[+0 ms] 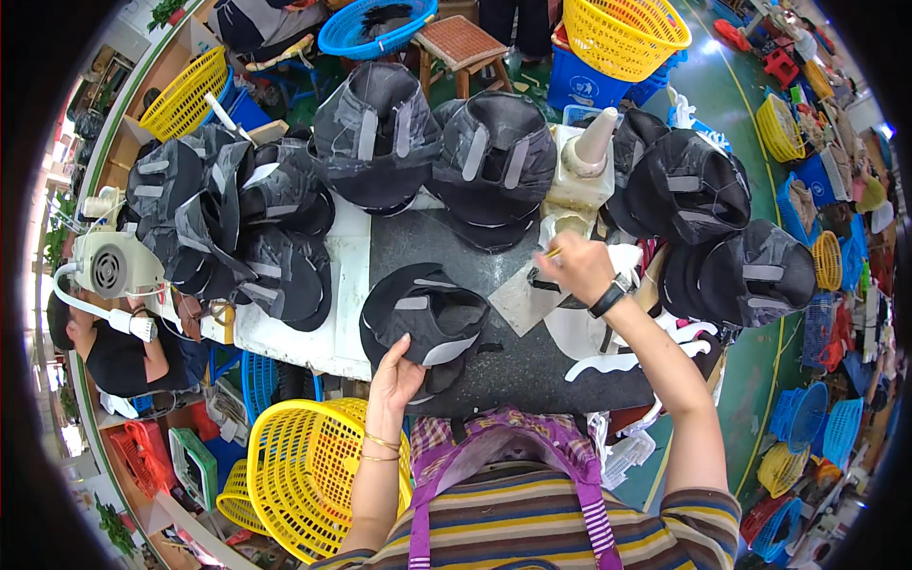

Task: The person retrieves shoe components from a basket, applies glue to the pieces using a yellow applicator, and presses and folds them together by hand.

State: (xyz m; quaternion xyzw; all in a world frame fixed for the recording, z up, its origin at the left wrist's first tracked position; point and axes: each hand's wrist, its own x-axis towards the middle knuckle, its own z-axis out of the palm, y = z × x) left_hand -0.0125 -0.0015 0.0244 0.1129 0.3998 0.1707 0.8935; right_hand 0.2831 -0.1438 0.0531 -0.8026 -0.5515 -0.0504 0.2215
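My left hand [397,378] grips the near edge of a black shoe upper [399,309] with grey strips on it, thumb on top, fingers hidden beneath. The upper rests on the dark work mat [484,375]. Farther right, my right hand [578,271] is closed in a pinch around a thin tan stick [553,254], perhaps a brush handle; its working end is hidden. That hand is over a pale flat plate [524,300], just nearer than an open pot [567,224]. A pale cone-topped container [591,152] stands behind the pot.
Stacks of similar black uppers [494,157] line the table's back, left [204,209] and right [698,185]. White curved strips [617,363] lie at the right. A yellow basket [309,465] stands at the near left. Another person [123,356] sits beside a machine [114,264] at the left.
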